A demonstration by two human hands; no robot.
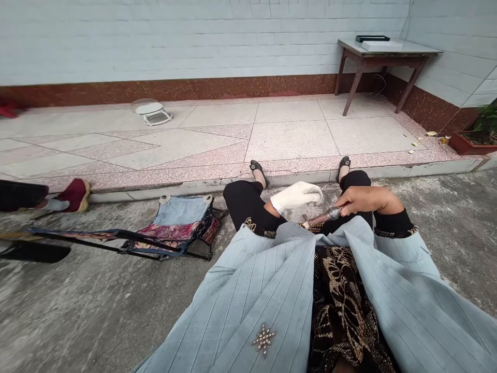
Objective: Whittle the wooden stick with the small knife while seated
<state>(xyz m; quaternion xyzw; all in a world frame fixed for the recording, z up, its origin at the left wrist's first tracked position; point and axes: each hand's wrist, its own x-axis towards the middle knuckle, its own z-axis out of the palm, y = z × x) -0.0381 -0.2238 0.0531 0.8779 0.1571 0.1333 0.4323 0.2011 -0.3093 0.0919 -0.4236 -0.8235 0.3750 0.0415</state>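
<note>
My right hand (367, 201) is bare and wraps around a slim hand tool (324, 217) with a brown shaft, a shiny metal section and a pale tip. My left hand (297, 197) wears a white glove and lies just left of the tool, its fingers together. Whether that glove holds anything small, I cannot tell. Both hands are over my lap, above black trousers (243, 199), with the pale blue striped jacket (252, 295) hanging below them and hiding the tool's lower end.
A folding stool (174, 228) with denim and patterned fabric stands on the concrete to my left. Beyond it, someone's leg and red shoe (73, 196) show. A raised tiled floor runs ahead, with a wooden table (388, 56) and a potted plant (479, 137) far right.
</note>
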